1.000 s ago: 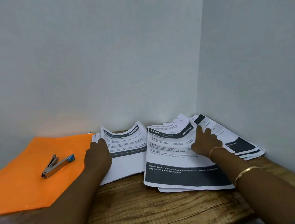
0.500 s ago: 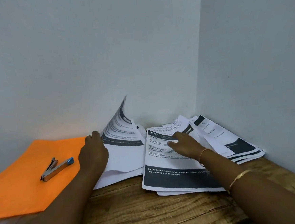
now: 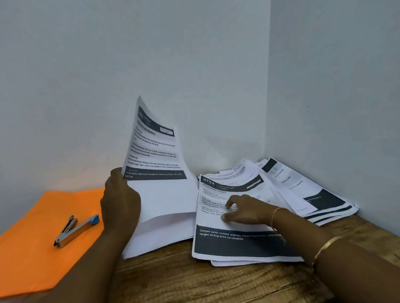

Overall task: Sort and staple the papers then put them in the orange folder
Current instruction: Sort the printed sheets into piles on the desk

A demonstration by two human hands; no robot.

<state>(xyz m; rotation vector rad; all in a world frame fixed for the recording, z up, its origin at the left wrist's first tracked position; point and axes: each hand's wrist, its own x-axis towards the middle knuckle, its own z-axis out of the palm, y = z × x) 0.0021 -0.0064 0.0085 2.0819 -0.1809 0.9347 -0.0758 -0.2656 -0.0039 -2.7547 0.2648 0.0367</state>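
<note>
Two hands on paper: left hand (image 3: pixel 120 203) pinches left edge of lifted sheaf (image 3: pixel 156 159), upright just right of orange folder (image 3: pixel 34 248), right hand (image 3: pixel 244 210) w/ fingers spread, tips on mid pile (image 3: pixel 237 244); sheets prob. light, floppy, slippery, so grip edge firmly.

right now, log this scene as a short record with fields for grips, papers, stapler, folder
left grip: holds a sheet raised by its left edge
right grip: rests on the 2754 stack
far stack: fanned in the corner, untouched
stapler: lies on the folder, unheld
table: wood, under the papers
</note>
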